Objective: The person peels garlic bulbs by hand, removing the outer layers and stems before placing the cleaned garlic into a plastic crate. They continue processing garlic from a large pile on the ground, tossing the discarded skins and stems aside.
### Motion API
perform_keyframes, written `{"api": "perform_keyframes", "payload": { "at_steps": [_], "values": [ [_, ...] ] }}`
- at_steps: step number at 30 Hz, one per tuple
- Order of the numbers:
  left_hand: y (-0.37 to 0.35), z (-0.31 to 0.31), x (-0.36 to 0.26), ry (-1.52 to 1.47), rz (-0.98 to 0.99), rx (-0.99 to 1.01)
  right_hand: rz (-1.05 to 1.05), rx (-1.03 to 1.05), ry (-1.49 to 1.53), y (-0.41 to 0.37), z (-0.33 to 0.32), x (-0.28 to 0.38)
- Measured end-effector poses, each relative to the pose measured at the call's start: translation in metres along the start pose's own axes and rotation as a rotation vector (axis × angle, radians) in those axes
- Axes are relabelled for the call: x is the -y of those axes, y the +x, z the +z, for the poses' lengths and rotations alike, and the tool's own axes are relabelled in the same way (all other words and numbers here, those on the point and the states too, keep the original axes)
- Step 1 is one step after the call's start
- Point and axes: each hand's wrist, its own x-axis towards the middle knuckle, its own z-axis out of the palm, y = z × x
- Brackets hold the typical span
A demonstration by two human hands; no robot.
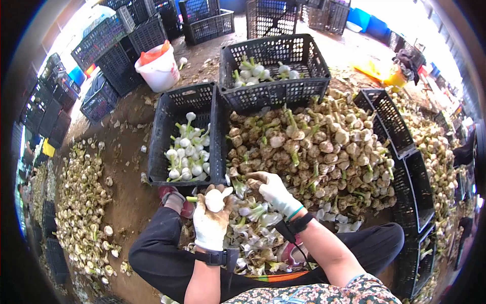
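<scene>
My left hand (210, 223), in a white glove with soiled fingers, holds a peeled white garlic bulb (214, 201) with its green stem pointing left. A flap of pale skin sticks out at the bulb's right side. To the right, my gloved right hand (275, 192) has its brown-stained fingers curled together; what they hold, if anything, I cannot make out. Beyond it lies a large heap of unpeeled garlic (324, 147). Below and between the hands are loose garlic skins (258, 228). A black crate (156, 137) with clean white bulbs stands just beyond my left hand.
Another black crate (273, 93) with several clean bulbs stands behind the heap. Black crates (400, 126) line the right side. A white bucket (158, 73) with something orange inside stands at the back left. More garlic (83, 202) covers the ground at left.
</scene>
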Motion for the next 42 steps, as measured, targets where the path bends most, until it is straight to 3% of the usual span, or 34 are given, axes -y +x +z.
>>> {"api": "perform_keyframes", "payload": {
  "at_steps": [1,3,4,5,6,8,9,11,12,13,14,15,16,17,19,21,23,25,26,27,29,31,33,35,37,39,41,42],
  "values": [
    [-0.009,0.013,0.003,-0.011,0.016,-0.045,-0.005,0.12,0.297,-0.014,0.004,0.018],
    [0.004,0.01,0.008,-0.002,0.007,-0.176,0.017,0.227,0.411,-0.014,0.017,0.038],
    [0.007,0.001,0.008,-0.004,-0.043,-0.043,-0.061,0.267,0.429,-0.015,0.029,0.035],
    [0.011,-0.007,0.011,-0.012,-0.098,0.094,-0.102,0.239,0.423,-0.012,0.038,0.019],
    [0.006,0.019,0.013,-0.018,-0.128,0.001,-0.038,0.16,0.345,-0.013,0.039,0.016],
    [0.013,-0.008,0.024,-0.114,-0.061,-0.087,0.06,0.086,0.361,-0.017,0.039,-0.001],
    [0.015,-0.003,0.025,-0.101,-0.006,-0.16,0.068,0.197,0.228,-0.019,0.033,-0.004],
    [0.024,-0.01,0.014,-0.173,0.072,0.051,-0.036,0.538,-0.287,-0.027,0.02,-0.015],
    [0.027,0.007,0.005,-0.23,0.129,0.088,-0.159,0.441,-0.566,-0.031,0.01,-0.017],
    [0.028,0.03,-0.005,-0.286,0.187,0.122,-0.182,0.198,-0.724,-0.027,0.001,-0.012],
    [0.029,0.04,-0.014,-0.285,0.191,0.091,-0.231,-0.227,-0.703,-0.011,-0.015,-0.038],
    [0.029,0.046,-0.019,-0.284,0.2,0.059,-0.201,-0.578,-0.638,-0.004,-0.029,-0.023],
    [0.028,0.046,-0.016,-0.169,0.233,0.017,-0.234,-0.827,-0.694,0.006,-0.046,-0.026],
    [0.029,0.041,-0.011,-0.172,0.24,0.025,-0.146,-0.944,-0.788,0.017,-0.06,-0.03],
    [0.03,0.03,-0.002,-0.122,0.048,0.2,0.142,-0.797,-0.821,0.037,-0.082,-0.054],
    [0.022,0.028,0.019,-0.096,-0.039,0.032,-0.172,-0.822,-0.481,0.06,-0.105,-0.109],
    [0.017,0.016,0.041,0.286,0.054,0.05,-0.185,-0.847,-0.46,0.037,-0.1,-0.064],
    [0.018,0.007,0.061,0.557,0.022,0.077,0.067,-0.586,-0.247,0.002,-0.096,-0.018],
    [0.011,0.022,0.064,0.692,-0.024,0.112,-0.027,-0.425,0.126,-0.013,-0.093,-0.013],
    [0.009,0.022,0.071,0.673,-0.027,0.232,0.073,-0.306,0.219,-0.045,-0.081,0.032],
    [0.009,0.016,0.087,0.642,-0.002,0.355,-0.044,-0.074,0.146,-0.072,-0.07,0.045],
    [0.001,0.021,0.085,0.709,-0.017,0.493,0.019,0.089,0.121,-0.093,-0.064,0.052],
    [-0.017,0.031,0.073,0.781,-0.065,0.516,0.069,0.061,0.222,-0.106,-0.055,0.045],
    [-0.033,0.036,0.069,0.532,-0.154,0.394,-0.046,0.008,0.523,-0.107,-0.048,0.029],
    [-0.042,0.037,0.065,0.465,-0.212,0.376,-0.108,0.034,0.559,-0.112,-0.037,0.032],
    [-0.044,0.022,0.069,0.576,0.035,0.327,-0.093,0.028,0.705,-0.116,-0.023,0.039],
    [-0.054,0.026,0.069,0.597,0.108,0.248,-0.058,0.017,0.554,-0.11,-0.01,0.018],
    [-0.056,0.025,0.068,0.765,0.211,0.255,-0.083,0.013,0.528,-0.111,-0.002,0.015]
  ]
}}
